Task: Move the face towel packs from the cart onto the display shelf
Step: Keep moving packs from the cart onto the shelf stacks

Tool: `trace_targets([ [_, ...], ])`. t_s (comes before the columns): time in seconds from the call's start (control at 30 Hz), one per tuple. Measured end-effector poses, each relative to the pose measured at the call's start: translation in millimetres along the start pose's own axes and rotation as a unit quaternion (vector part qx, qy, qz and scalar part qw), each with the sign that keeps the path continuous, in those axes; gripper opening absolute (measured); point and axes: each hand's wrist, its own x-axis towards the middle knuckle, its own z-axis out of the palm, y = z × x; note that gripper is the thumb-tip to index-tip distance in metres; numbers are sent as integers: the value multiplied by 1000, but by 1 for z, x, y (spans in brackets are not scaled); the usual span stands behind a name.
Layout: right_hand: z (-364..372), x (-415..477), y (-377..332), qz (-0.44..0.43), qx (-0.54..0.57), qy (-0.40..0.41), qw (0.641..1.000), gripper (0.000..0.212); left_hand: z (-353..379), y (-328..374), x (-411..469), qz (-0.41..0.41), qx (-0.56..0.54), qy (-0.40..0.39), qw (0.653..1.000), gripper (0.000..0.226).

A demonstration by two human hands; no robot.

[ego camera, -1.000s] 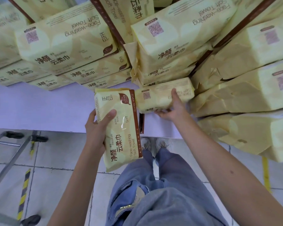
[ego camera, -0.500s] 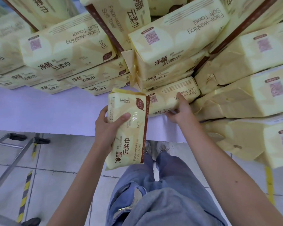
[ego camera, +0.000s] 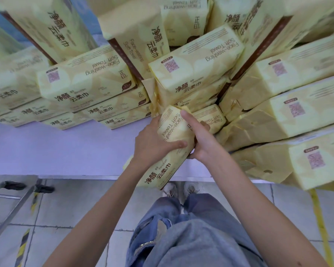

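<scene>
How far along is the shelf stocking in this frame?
Done: many stacked packs sit on the display shelf. In hand: the left hand and right hand both grip one held pack, its far end against the stack's front, not yet released. Left: only a metal frame shows at lower left, so remaining cart stock cannot be told.

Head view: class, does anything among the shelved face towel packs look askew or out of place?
Yes. The stacks disagree: left stacks lie flat, label forward; right stacks are turned end-on; upright packs behind lean. The left hand and right hand hold one pack tilted over the shelf edge.
</scene>
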Motion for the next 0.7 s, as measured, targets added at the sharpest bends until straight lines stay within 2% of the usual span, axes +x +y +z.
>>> trace_targets([
  [0.07,-2,2,-1,-33,5,24,999,95,-3,5,2,36,-4,-22,999,94],
  [0.13,-8,7,-2,-45,37,35,998,84,-8,7,3,42,-51,-62,996,90],
  [0.2,-14,11,-4,-36,77,21,996,69,-13,2,3,43,-119,-67,990,72],
  [0.23,-17,13,-4,-31,99,12,995,61,-15,-2,1,37,-146,-44,988,60],
  [0.3,-23,17,-5,-32,135,9,990,51,-14,-17,-3,-9,-181,40,983,48],
  [0.37,-29,22,-8,-47,153,28,987,39,-12,-34,-8,-94,-231,112,962,47],
  [0.43,-32,28,-12,-66,164,52,983,29,-8,-42,-13,-187,-316,97,925,52],
  [0.53,-32,36,-16,-77,180,80,977,37,4,-38,-14,-245,-423,-11,872,66],
  [0.7,-26,45,-15,-89,228,118,963,50,19,-23,4,-234,-496,42,835,71],
])
